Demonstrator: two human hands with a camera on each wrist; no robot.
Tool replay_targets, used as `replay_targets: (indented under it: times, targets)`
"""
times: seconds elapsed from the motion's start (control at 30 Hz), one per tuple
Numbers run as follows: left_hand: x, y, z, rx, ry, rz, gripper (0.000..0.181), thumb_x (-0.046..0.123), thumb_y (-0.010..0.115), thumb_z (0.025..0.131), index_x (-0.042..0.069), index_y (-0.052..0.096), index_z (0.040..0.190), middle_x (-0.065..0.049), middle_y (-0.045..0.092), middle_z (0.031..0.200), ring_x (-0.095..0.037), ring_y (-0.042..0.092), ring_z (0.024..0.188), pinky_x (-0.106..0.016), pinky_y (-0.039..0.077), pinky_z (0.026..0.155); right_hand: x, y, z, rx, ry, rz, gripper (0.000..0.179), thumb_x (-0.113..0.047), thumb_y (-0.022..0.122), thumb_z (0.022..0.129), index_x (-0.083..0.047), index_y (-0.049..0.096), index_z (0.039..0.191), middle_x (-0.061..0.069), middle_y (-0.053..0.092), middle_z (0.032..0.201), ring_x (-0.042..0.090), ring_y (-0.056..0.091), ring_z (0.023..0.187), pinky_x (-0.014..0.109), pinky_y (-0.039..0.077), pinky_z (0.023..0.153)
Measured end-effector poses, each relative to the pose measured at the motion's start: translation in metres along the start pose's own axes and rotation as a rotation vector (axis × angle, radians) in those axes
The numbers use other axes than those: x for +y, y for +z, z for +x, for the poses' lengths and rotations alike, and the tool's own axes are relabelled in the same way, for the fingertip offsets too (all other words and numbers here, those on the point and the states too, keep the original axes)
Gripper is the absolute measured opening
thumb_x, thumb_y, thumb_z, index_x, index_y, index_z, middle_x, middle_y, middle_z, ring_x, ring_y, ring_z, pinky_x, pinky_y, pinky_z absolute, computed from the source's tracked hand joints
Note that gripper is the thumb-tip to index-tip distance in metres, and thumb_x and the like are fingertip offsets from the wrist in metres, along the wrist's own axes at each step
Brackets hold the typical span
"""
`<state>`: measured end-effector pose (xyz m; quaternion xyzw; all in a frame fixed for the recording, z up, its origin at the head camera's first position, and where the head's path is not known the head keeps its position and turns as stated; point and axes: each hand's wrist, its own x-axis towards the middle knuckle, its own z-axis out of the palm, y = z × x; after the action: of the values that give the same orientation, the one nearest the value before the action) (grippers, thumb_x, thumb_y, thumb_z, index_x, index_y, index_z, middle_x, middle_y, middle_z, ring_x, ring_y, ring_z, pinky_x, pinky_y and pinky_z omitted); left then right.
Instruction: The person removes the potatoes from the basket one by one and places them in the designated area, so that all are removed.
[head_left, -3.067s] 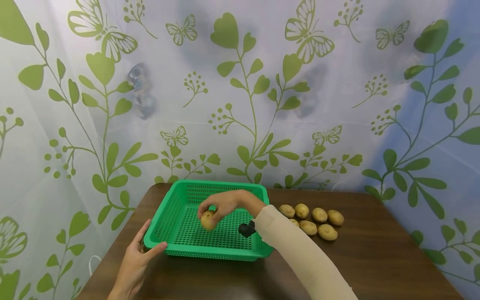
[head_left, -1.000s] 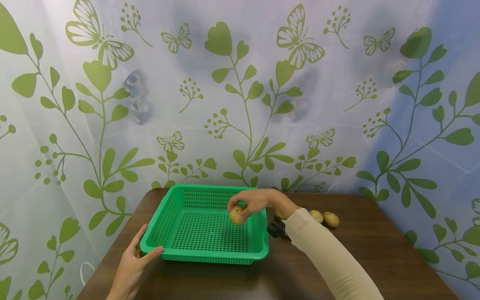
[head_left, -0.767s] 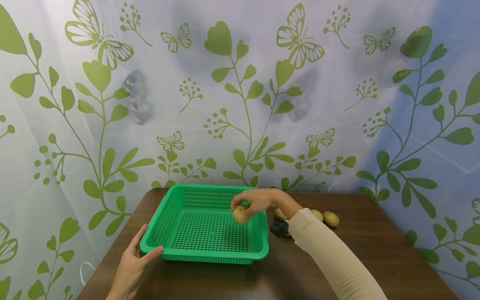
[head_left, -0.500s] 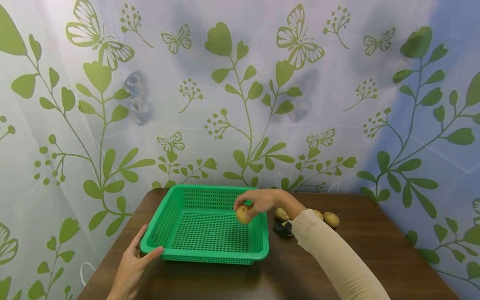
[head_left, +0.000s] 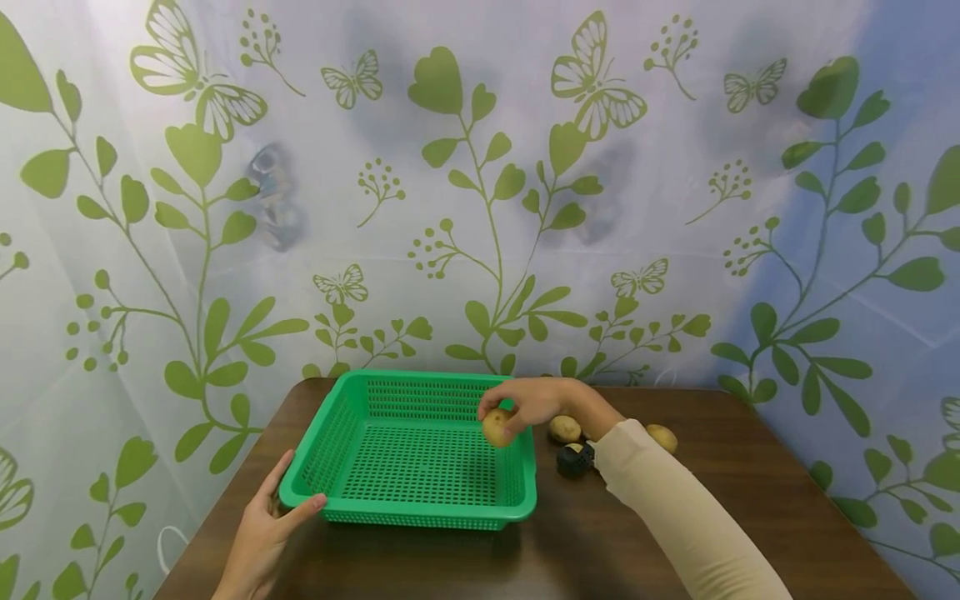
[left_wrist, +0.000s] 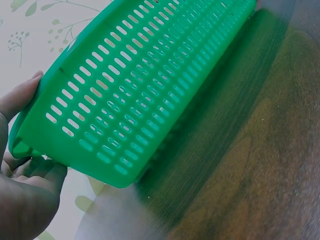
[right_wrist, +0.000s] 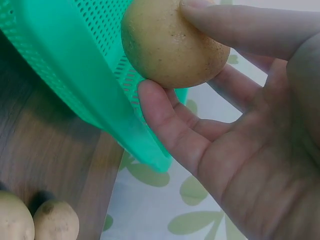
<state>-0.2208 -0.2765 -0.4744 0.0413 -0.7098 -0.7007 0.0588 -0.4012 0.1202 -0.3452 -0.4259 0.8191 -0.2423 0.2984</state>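
A green plastic basket (head_left: 420, 504) with slotted walls stands on the table. At its front left corner my left hand (head_left: 262, 525) grips the rim; in the left wrist view the thumb lies over the edge and the fingers curl beneath the lip. Between thumb and fingertips my right hand (head_left: 534, 402) holds a potato (head_left: 497, 427), raised near the basket's right wall. From close up, the right wrist view shows that the potato (right_wrist: 167, 42) is smooth, yellow-brown and lightly speckled. No potato shows on the visible part of the basket floor.
To the right of the basket lie loose potatoes (head_left: 565, 429), partly hidden by the right forearm; another potato (head_left: 663, 438) shows beyond the sleeve. A black wrist camera (head_left: 574, 459) sits under the right wrist. Behind the brown table (head_left: 750, 500) hangs a leaf-patterned curtain (head_left: 480, 208).
My right hand has carried the potato rightward, from above the middle of the basket to its right wall. The left hand keeps its grip on the corner.
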Motion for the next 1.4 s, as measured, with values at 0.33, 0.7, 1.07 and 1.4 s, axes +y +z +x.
replay_targets:
  times: [0.33,0.7,1.07,1.4]
  targets:
    - [-0.002,-0.001,0.000,0.004,0.017,0.006,0.097,0.013,0.075,0.098,0.016,0.008,0.168,-0.022,0.027,0.162,0.007,0.051,0.119,-0.012,0.047,0.091,0.002,-0.002,-0.014,0.008,0.052,0.026,0.034,-0.009,0.071,0.099,-0.017,0.063,0.130,-0.002,0.056,0.127,0.019,0.054,0.114,0.038,0.052,0.092]
    - [-0.001,0.001,-0.001,0.001,0.014,0.012,0.097,0.014,0.075,0.098,0.016,0.008,0.168,-0.023,0.025,0.163,0.008,0.051,0.119,-0.012,0.047,0.090,0.007,-0.004,-0.026,0.027,0.038,0.023,0.033,-0.008,0.069,0.098,-0.016,0.063,0.129,-0.002,0.058,0.126,0.020,0.057,0.108,0.038,0.053,0.087]
    - [0.000,-0.004,0.000,-0.013,-0.011,0.071,0.097,0.020,0.074,0.100,0.022,0.006,0.169,-0.019,0.014,0.168,0.011,0.045,0.119,-0.012,0.047,0.090,0.011,-0.008,-0.039,0.046,0.027,0.006,0.031,-0.009,0.070,0.099,-0.014,0.062,0.129,-0.002,0.057,0.128,0.026,0.052,0.127,0.047,0.041,0.111]
    - [-0.001,-0.003,0.000,-0.012,-0.006,0.057,0.097,0.018,0.074,0.100,0.021,0.006,0.169,-0.020,0.016,0.168,0.010,0.047,0.119,-0.013,0.048,0.089,0.017,-0.009,-0.046,0.055,0.023,-0.009,0.032,-0.009,0.071,0.099,-0.008,0.062,0.130,0.001,0.058,0.125,0.020,0.056,0.118,0.049,0.042,0.110]
